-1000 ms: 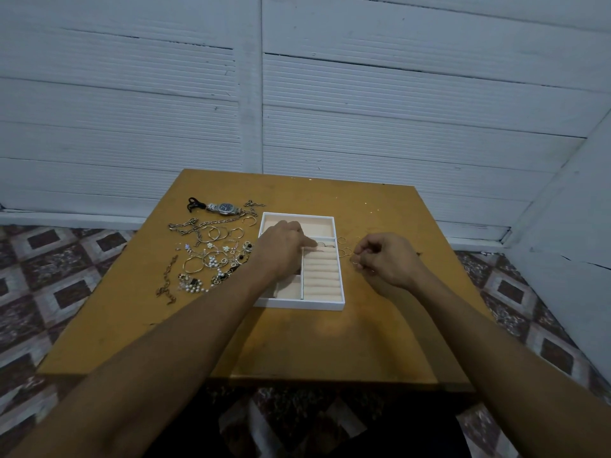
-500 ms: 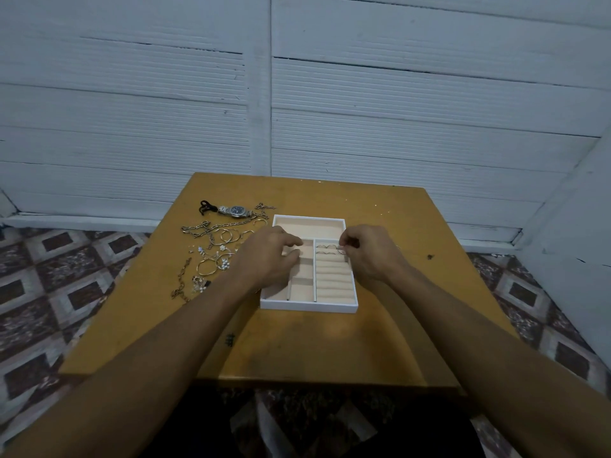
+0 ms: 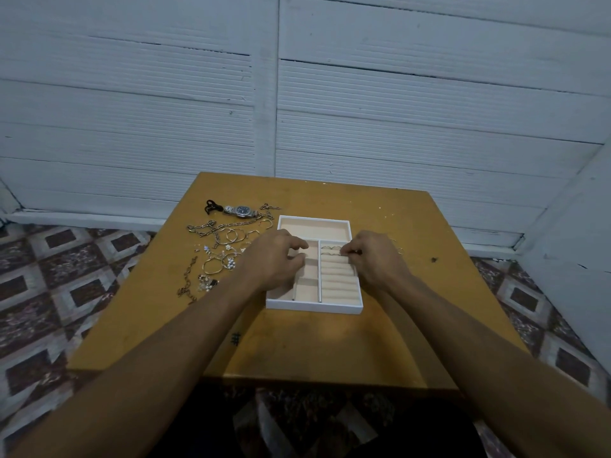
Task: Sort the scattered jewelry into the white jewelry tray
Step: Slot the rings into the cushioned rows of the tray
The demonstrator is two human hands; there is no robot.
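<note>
The white jewelry tray (image 3: 314, 306) with beige lining sits mid-table. My left hand (image 3: 274, 259) rests over its left compartments, fingers loosely bent, with nothing visible in them. My right hand (image 3: 375, 257) is over the tray's right side, fingertips pinched on a small ring at the upper ring rolls. Thin rings (image 3: 330, 248) stand in the top slot beside those fingertips. The scattered jewelry lies left of the tray: a watch (image 3: 240, 211), chains (image 3: 211, 228), hoops (image 3: 215, 264) and a bracelet (image 3: 188, 280).
The wooden table (image 3: 330, 342) stands against a white plank wall. A few thin pieces (image 3: 399, 250) lie just right of the tray, partly hidden by my right hand. Patterned tile floor lies on both sides.
My right hand has moved left from the table beside the tray onto the ring rolls. My left hand has drawn back a little over the left compartments. My head has shifted.
</note>
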